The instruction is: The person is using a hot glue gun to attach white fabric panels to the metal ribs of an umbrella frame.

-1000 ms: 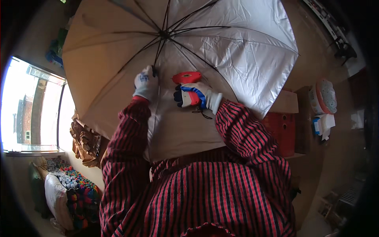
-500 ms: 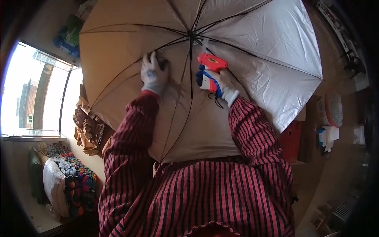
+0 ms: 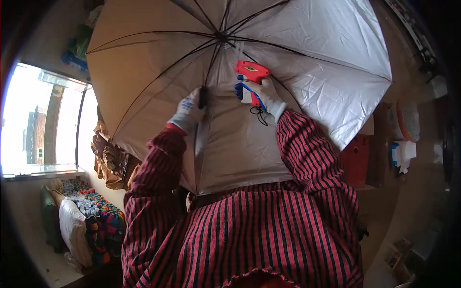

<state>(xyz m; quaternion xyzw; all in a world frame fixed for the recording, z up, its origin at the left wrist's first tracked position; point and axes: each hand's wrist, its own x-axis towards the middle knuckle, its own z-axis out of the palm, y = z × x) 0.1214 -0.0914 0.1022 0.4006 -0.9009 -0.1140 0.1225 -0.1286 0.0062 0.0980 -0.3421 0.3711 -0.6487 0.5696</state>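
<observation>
An open silver-grey umbrella (image 3: pixel 317 53) fills the upper middle, its inner side toward me, with dark ribs running out from a black hub (image 3: pixel 221 37). My left hand (image 3: pixel 188 109), in a whitish knit glove, is closed on the umbrella's dark handle (image 3: pixel 202 97), which is partly blurred. To its right, my right hand (image 3: pixel 270 96), gloved in white with dark blue fingertips, grips a red and white tagging gun (image 3: pixel 253 70). The gun's pale tip points up toward the hub, and a black cord loop (image 3: pixel 259 115) hangs below its grip.
Crumpled brown paper (image 3: pixel 109 161) lies left of the umbrella, below a bright window (image 3: pixel 36 120). Colourful bundled goods (image 3: pixel 98 211) and a white sack (image 3: pixel 73 230) stand at lower left. A red box (image 3: pixel 355 161) sits at right, near a white and blue packet (image 3: pixel 406 151).
My left hand has gone from spread fingers to closed on the handle, moving slightly down. The umbrella's hub has shifted up and left; the tagging gun has moved slightly left.
</observation>
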